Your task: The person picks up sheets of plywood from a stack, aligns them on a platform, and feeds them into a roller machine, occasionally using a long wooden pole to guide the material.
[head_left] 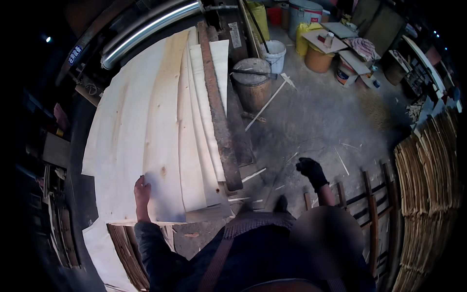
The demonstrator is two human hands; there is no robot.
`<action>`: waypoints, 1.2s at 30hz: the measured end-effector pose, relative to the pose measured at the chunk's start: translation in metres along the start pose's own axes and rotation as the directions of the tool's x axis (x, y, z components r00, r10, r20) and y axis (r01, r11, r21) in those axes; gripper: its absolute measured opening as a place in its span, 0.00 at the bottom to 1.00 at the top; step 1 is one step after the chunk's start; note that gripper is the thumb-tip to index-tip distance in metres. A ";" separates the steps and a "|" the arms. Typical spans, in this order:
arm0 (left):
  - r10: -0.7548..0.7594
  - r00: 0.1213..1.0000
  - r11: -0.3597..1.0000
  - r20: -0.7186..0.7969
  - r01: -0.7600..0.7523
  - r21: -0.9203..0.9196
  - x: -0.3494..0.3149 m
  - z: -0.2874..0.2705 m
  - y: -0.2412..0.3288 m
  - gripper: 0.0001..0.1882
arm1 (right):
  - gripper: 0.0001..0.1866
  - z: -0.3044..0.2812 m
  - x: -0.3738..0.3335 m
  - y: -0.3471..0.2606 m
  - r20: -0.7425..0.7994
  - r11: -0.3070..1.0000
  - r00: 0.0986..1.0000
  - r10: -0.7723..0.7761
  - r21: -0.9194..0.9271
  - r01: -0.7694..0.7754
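Observation:
Pale wood veneer sheets lie in a wide, overlapping stack at left and centre. Over the near part of the top sheet is my bare left hand, its fingers curled together; whether anything small is in them is hidden. A shadow falls on the veneer beside it. My right hand, in a black glove, hangs in the air over the floor, well apart from the stack. Its fingers are loosely bent and slightly apart, with nothing visible in them. A long rusty metal bar runs along the right side of the veneer.
A shiny metal roller spans the far end. Beyond the bar stand a wooden-lidded drum and a white bucket. A T-shaped stick lies near them. At right are a slatted rack and tall stacked veneer.

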State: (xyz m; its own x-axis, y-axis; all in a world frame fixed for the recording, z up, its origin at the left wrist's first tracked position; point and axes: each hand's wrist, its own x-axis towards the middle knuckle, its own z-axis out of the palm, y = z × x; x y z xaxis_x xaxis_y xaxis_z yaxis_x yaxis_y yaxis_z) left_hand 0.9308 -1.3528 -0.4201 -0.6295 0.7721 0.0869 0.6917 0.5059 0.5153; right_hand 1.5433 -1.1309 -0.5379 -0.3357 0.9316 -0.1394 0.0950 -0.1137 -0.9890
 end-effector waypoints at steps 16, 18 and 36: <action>0.091 0.993 0.966 0.077 -0.106 0.236 0.033 0.069 0.144 0.23 | 0.14 -0.030 0.083 0.042 0.181 0.999 0.983 -0.031 -0.026 0.036; 0.056 0.994 0.968 0.095 -0.078 0.240 0.053 0.077 0.160 0.23 | 0.15 -0.022 0.111 0.083 0.170 0.985 0.983 -0.071 0.167 0.042; 0.091 0.978 0.873 -0.187 0.012 0.488 0.318 0.221 0.248 0.21 | 0.10 -0.002 0.490 0.192 0.380 0.901 0.821 0.425 -0.264 -0.344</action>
State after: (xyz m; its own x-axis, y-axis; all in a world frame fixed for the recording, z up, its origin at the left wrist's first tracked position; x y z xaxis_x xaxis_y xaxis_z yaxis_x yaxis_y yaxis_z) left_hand 0.9806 -0.8971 -0.4536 -0.6192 0.7295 0.2907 0.7687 0.6387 0.0346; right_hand 1.3992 -0.6956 -0.7963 -0.5917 0.5855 -0.5542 0.4488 -0.3319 -0.8297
